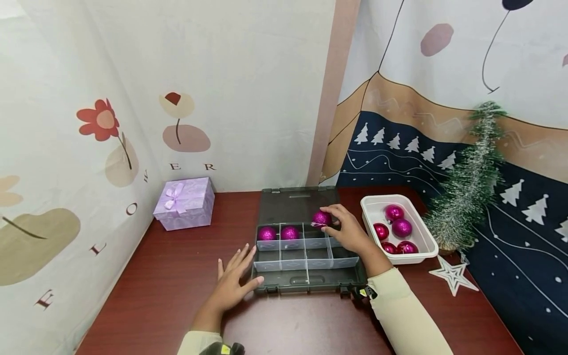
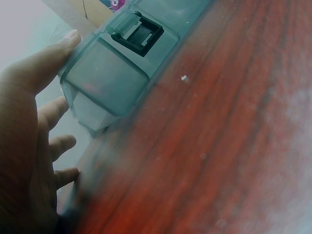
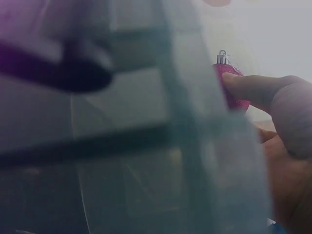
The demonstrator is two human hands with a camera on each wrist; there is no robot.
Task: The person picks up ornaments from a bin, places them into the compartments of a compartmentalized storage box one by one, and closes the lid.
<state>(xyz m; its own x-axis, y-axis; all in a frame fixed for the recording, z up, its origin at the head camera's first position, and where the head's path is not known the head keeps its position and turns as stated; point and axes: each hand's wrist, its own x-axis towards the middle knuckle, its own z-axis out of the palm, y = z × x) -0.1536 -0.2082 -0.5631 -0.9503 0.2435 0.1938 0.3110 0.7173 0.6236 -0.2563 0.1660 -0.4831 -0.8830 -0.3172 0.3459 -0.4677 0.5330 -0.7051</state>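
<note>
A dark translucent divider box (image 1: 284, 277) lies with its lid (image 1: 288, 207) folded back on the table. Two glittery magenta Christmas baubles (image 1: 267, 233) sit in its back-row compartments at the left and second from left. My right hand (image 1: 350, 231) pinches another magenta bauble (image 1: 321, 218) over the back row, further right; its silver cap and thread show in the right wrist view, near the thumb (image 3: 248, 87). My left hand (image 1: 232, 283) has its fingers spread at the box's left front corner, thumb at the wall. The box's front latch (image 2: 139, 34) shows in the left wrist view.
Right of the box stands a white tray (image 1: 367, 209) with several magenta baubles. Beyond it are a small tinsel tree (image 1: 470, 187) and a white star (image 1: 453, 276). A lilac gift box (image 1: 186, 204) sits at the back left, near the fabric wall (image 1: 248, 98).
</note>
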